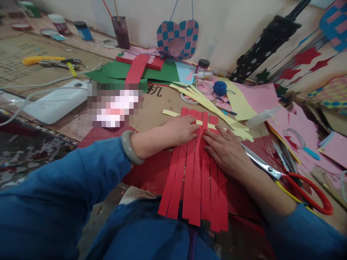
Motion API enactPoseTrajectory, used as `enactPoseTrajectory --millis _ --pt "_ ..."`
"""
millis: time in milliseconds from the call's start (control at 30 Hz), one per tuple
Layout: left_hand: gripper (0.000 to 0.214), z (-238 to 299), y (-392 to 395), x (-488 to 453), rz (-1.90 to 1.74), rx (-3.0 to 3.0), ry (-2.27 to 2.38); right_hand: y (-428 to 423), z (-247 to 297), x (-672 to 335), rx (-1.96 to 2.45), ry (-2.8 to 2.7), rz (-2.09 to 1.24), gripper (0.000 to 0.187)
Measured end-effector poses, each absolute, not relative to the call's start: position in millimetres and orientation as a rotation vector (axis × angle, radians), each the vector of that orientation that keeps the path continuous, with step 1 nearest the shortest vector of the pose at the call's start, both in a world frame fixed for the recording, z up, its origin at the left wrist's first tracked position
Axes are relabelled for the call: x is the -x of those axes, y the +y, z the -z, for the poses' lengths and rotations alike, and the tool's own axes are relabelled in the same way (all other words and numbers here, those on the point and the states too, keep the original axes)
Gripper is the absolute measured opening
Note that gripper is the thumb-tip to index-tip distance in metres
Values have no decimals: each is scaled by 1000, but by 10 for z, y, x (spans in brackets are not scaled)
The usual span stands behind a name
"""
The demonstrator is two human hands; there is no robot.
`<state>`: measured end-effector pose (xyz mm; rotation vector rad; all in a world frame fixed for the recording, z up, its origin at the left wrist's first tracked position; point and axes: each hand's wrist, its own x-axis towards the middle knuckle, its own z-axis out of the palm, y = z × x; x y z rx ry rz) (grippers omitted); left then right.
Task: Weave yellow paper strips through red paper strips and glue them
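Observation:
My left hand [176, 131], with a pale green bangle [131, 147] on its wrist, lies flat on a sheet of red paper cut into long strips [195, 177]. My right hand [225, 151] presses down beside it, fingers spread. A thin yellow paper strip [170, 113] runs across the red strips, passing over and under them near my fingertips. Further yellow strips [208, 104] fan out just beyond my right hand. Open scissors with red handles [282, 177] lie to the right of my right hand, apart from it.
Behind the strips lie green paper [159, 72], a blue yarn ball [220, 88] and a white glue bottle [261, 117]. Pink paper sheets [292, 126] cover the right side. A white plastic device [54, 103] sits at left, next to a pixelated patch. A woven paper heart [177, 39] hangs on the wall.

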<state>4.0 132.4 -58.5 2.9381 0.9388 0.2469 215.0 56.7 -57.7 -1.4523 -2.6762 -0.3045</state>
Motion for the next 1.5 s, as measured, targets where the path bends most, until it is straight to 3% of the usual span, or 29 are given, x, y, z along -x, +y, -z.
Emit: enactPoseTrajectory --millis 700,1067,1500 --pt "35 567 1313 -46 -221 -2913 962 561 562 -2117 1363 -2685 353 44" --pt "36 535 1322 -28 -166 -2948 929 464 228 -2555 1256 -2590 472 36" --pt "38 487 1304 -54 -73 -2917 987 263 407 -2262 1462 -2806 263 47"
